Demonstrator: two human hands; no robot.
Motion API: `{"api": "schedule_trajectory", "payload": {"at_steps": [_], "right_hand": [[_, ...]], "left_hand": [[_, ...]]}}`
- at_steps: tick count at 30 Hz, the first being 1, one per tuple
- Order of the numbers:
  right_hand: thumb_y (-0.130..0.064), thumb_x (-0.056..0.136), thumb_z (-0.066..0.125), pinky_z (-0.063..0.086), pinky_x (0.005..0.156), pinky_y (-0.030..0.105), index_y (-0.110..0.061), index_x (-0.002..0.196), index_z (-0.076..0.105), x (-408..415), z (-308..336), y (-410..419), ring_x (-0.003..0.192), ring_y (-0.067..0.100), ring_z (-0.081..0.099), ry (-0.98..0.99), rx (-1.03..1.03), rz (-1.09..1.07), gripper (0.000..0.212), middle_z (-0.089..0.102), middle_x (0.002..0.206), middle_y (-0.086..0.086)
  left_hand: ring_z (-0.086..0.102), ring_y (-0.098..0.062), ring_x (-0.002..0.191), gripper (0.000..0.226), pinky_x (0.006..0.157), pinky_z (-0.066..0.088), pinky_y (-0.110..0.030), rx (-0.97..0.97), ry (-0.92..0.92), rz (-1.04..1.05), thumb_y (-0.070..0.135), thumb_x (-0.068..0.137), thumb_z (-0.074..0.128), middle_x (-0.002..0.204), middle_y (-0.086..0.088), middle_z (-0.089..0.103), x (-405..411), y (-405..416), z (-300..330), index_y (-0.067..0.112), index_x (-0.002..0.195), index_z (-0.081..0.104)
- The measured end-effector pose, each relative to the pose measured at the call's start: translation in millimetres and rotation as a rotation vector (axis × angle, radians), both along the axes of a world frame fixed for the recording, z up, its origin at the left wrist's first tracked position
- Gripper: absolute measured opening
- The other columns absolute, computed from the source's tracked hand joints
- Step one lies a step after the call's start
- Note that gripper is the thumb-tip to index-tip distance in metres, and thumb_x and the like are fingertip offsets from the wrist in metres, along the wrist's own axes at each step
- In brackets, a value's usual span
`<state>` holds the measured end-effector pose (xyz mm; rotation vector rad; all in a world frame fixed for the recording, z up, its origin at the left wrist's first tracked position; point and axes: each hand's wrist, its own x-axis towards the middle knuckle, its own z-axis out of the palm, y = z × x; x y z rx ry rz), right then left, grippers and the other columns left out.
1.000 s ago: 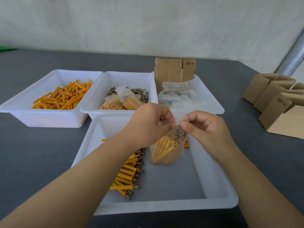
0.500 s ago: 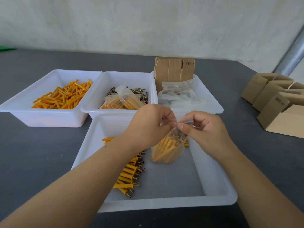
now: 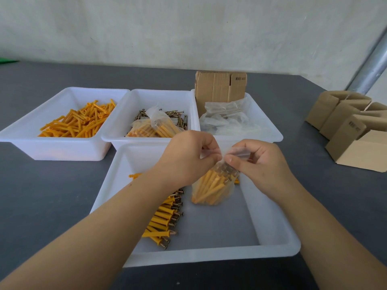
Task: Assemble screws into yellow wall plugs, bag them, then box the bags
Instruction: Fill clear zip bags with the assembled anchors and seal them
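- While my left hand point(image 3: 188, 155) and right hand point(image 3: 259, 164) pinch the top edge of the clear bag point(image 3: 213, 187), it hangs above the near tray point(image 3: 278, 245), packed with yellow plugs carrying screws.
- Fingers of both hands curl tight on the bag's mouth.
- Loose assembled plugs point(image 3: 165, 220) lie along the tray's left side; its right half is bare floor.
- Beyond sit the plug tray point(image 3: 62, 147), the screw tray point(image 3: 159, 97) with a filled bag, and the tray of empty bags point(image 3: 270, 130).
- Cardboard boxes point(image 3: 356, 135) stand well apart at the table's right edge.
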<state>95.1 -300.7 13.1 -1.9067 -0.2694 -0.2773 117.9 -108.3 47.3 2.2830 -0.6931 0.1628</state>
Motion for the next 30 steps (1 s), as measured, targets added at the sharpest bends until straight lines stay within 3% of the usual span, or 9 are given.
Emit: {"api": "schedule_trajectory", "payload": {"at_steps": [3,6,9,12,16,22,30], "right_hand": [[-0.008,0.087,0.075,0.056,0.075,0.035,-0.014,0.085,0.075,0,-1,-2,0.082,0.018,0.069,0.009,0.024,-0.030,0.006,0.074,0.085,0.001],[-0.008,0.088,0.074,0.053,0.075,0.030,-0.012,0.087,0.075,0,-1,-4,0.084,0.017,0.069,0.017,0.027,-0.043,0.004,0.074,0.086,0.001],[-0.009,0.088,0.074,0.052,0.075,0.027,-0.013,0.087,0.075,0,-1,-3,0.085,0.014,0.069,0.022,0.025,-0.046,0.005,0.074,0.087,-0.001],[-0.010,0.087,0.075,0.054,0.076,0.028,-0.017,0.085,0.075,0,0,-3,0.085,0.013,0.069,0.028,0.021,-0.043,0.007,0.075,0.086,-0.003],[-0.012,0.084,0.079,0.057,0.073,0.028,-0.018,0.083,0.076,1,1,0,0.080,0.015,0.070,0.022,0.003,-0.024,0.006,0.075,0.084,-0.002],[-0.007,0.084,0.078,0.051,0.069,0.016,-0.016,0.079,0.074,1,1,1,0.075,0.004,0.068,-0.012,-0.043,-0.029,0.011,0.074,0.078,-0.009],[-0.006,0.083,0.078,0.054,0.066,0.022,-0.010,0.083,0.075,-1,1,1,0.071,0.010,0.068,-0.004,-0.038,0.013,0.005,0.074,0.079,0.003]], "left_hand": [[0.065,-0.002,0.084,0.002,0.075,0.051,-0.017,-0.024,0.077,-0.004,0.024,0.086,0.076,0.087,0.007,0.074,6,6,0,0.022,0.087,0.074],[0.064,0.005,0.074,0.007,0.065,0.046,-0.007,-0.159,0.198,0.003,0.024,0.084,0.079,0.076,0.011,0.072,12,18,0,0.025,0.078,0.074],[0.063,0.003,0.069,0.008,0.067,0.049,-0.011,-0.246,0.280,-0.030,0.020,0.082,0.080,0.070,0.012,0.071,14,26,-1,0.023,0.076,0.074],[0.062,-0.001,0.073,0.015,0.071,0.050,-0.015,-0.180,0.246,-0.045,0.018,0.083,0.079,0.074,0.010,0.070,14,25,-2,0.026,0.073,0.071],[0.057,0.005,0.067,0.015,0.067,0.044,-0.008,-0.187,0.242,-0.032,0.016,0.082,0.080,0.069,0.011,0.066,15,24,-3,0.024,0.074,0.071],[0.065,0.002,0.075,0.006,0.069,0.047,-0.008,-0.196,0.209,-0.052,0.018,0.080,0.081,0.081,0.006,0.073,12,18,-3,0.020,0.081,0.076],[0.066,-0.004,0.073,0.004,0.071,0.053,-0.015,-0.142,0.194,-0.073,0.012,0.083,0.078,0.081,-0.001,0.073,8,7,0,0.011,0.086,0.077]]}}
